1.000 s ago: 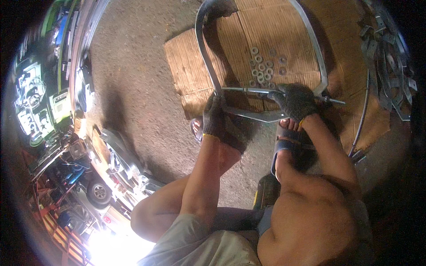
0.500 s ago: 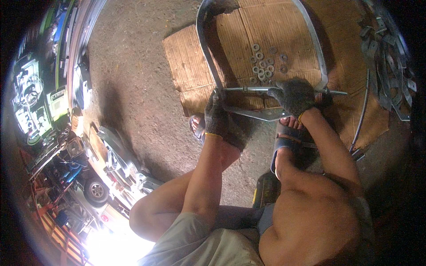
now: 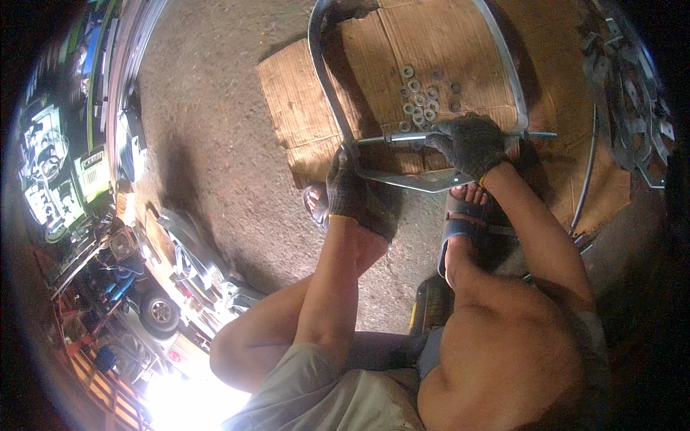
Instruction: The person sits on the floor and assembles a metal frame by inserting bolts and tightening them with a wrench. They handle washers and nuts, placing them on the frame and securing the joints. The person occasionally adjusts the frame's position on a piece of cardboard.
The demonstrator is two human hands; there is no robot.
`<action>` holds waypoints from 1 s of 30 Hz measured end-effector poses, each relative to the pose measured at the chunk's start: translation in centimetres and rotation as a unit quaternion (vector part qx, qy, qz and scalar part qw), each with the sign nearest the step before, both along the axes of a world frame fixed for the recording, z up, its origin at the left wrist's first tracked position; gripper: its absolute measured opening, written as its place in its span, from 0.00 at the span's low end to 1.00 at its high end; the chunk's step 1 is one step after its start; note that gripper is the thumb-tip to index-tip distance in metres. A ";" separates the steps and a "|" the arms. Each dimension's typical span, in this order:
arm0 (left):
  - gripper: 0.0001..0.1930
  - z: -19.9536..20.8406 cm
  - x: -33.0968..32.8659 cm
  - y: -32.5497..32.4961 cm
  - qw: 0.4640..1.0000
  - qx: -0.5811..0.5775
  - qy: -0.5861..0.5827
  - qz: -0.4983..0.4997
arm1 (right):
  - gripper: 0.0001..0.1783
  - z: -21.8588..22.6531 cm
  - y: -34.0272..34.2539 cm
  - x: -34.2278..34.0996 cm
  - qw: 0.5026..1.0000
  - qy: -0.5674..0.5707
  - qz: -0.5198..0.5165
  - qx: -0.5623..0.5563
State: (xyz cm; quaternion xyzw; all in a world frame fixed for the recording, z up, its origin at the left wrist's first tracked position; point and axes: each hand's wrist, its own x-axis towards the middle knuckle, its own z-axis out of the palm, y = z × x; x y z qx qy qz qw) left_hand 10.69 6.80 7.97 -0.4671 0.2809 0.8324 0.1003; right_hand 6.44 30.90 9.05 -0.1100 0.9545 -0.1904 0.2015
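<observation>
A bent flat-metal frame (image 3: 321, 68) arches over the cardboard in front of me, with an angled lower strip close to my feet. Across its lower part runs a thin metal rod (image 3: 392, 137), whose right end sticks out past the frame's right side. My left hand (image 3: 350, 188), in a dark knit glove, is closed around the frame's lower left corner, by the rod's left end. My right hand (image 3: 471, 147), gloved alike, is closed on the rod near the right side of the frame. Several ring washers (image 3: 408, 109) lie on the cardboard inside the frame.
Brown cardboard (image 3: 302, 108) covers the concrete floor (image 3: 208, 108) under the frame. Flat metal strips (image 3: 632, 108) are heaped at far right, near a thin dark rod (image 3: 586, 176). A black and yellow tool (image 3: 430, 305) lies between my legs. Parts and a wheel (image 3: 159, 310) crowd the left.
The frame, rod and both hands sit slightly further left and up in the picture, as do the washers. My right fingers have shifted a little on the rod; both grips stay closed.
</observation>
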 end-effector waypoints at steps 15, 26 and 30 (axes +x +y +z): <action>0.12 2.1 -0.2 1.6 0.996 0.069 0.047 0.022 | 0.21 -0.8 0.6 -1.6 0.997 0.048 0.051 0.012; 0.11 1.4 0.4 1.2 0.992 0.043 0.116 0.003 | 0.20 -0.5 0.6 -5.0 0.983 0.099 0.146 0.043; 0.13 5.4 -0.5 2.3 0.986 0.079 0.141 0.026 | 0.18 -0.8 0.4 -4.9 0.984 0.124 0.128 0.026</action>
